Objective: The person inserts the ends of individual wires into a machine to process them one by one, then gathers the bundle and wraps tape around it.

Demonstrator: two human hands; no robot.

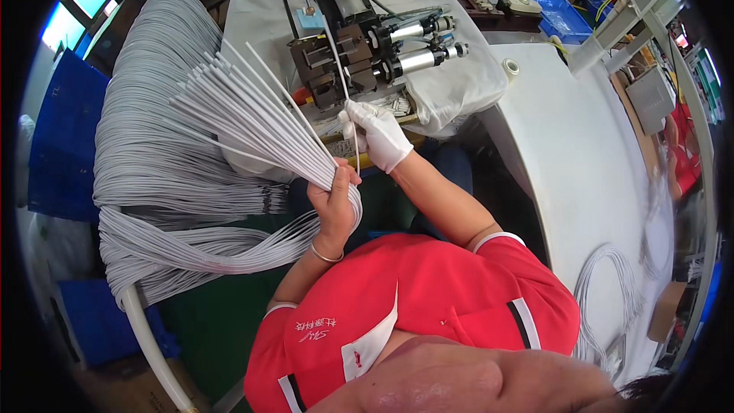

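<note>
My left hand (334, 200), bare with a thin bracelet, grips a thick bundle of grey cables (252, 118) whose ends fan out up and to the left. My right hand (376, 134) wears a white glove and pinches a single grey cable (337, 69). That cable runs up from the glove into the jaws of a black bench machine (344, 38) with silver cylinders. The two hands are close together, just in front of the machine.
A large hank of grey cables (153, 145) drapes over a rail at the left. The machine stands on a white cloth (443, 84). A white table (589, 160) curves to the right with a tape roll (511, 68), blue bins (566, 19) behind and finished cables (612, 283) lying on it.
</note>
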